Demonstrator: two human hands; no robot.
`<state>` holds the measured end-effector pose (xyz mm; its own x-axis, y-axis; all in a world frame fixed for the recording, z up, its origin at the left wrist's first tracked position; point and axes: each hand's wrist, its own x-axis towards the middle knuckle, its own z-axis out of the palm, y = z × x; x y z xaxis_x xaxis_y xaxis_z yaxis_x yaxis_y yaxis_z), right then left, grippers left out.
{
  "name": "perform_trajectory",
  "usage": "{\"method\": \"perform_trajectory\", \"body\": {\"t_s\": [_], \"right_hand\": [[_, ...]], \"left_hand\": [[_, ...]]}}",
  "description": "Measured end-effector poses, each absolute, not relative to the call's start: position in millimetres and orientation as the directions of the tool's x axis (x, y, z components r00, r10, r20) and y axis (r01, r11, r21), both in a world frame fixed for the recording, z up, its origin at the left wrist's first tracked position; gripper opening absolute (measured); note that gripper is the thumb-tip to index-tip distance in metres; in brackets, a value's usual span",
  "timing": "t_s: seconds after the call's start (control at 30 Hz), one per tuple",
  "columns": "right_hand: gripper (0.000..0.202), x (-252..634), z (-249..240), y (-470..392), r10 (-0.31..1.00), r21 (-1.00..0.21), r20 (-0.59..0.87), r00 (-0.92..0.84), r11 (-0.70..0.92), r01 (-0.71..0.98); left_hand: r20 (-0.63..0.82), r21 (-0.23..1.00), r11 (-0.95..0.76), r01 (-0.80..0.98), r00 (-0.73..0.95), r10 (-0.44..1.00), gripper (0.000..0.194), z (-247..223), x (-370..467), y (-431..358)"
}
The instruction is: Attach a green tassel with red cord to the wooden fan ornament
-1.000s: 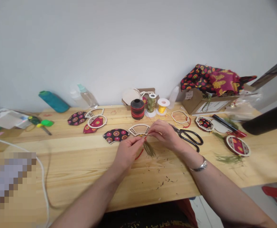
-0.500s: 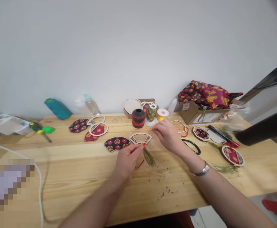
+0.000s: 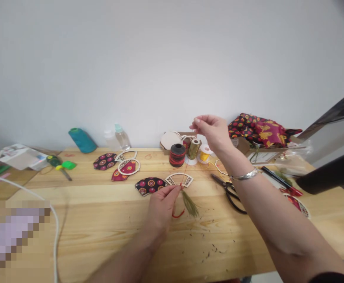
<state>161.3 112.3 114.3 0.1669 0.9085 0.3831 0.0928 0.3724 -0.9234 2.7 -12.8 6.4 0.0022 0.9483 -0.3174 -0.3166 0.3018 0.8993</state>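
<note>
My left hand (image 3: 163,202) is closed in a pinch at the top of an olive-green tassel (image 3: 191,204), where a red cord (image 3: 178,215) hangs in a loop below the fingers. My right hand (image 3: 213,131) is raised above the spools, its fingertips pressed together. A fine thread (image 3: 186,168) rises from the tassel top toward the right hand; its upper end is too thin to follow. Just behind the left fingertips lies a fan-shaped wooden frame (image 3: 172,180). Beside it is a dark patterned fabric fan piece (image 3: 148,186).
Behind the hands stand a red-and-black thread spool (image 3: 177,155), an olive spool (image 3: 193,148) and a yellow spool (image 3: 204,153). Black-handled scissors (image 3: 229,192) lie under the right forearm. A teal thread cone (image 3: 82,140) is at back left; a cardboard box (image 3: 244,149) holds cloth at right.
My right hand has risen from near the frame to above the spools, drawing away from the left hand. The left hand keeps its pinch on the tassel. The view has shifted slightly.
</note>
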Motion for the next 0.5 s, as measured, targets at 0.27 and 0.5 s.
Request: {"method": "perform_trajectory", "body": {"t_s": [0.27,0.5], "right_hand": [[0.023,145.6,162.3,106.6,0.761,-0.751,0.649,0.012,0.638,0.172],[0.025,133.0,192.0,92.8,0.632,-0.608,0.770,-0.086,0.768,0.202]], "left_hand": [[-0.347,0.875,0.327,-0.356,0.009,0.938,0.040,9.5,3.7,-11.2],[-0.344,0.883,0.330,-0.333,0.018,0.939,0.042,7.7,3.9,-12.1]]}}
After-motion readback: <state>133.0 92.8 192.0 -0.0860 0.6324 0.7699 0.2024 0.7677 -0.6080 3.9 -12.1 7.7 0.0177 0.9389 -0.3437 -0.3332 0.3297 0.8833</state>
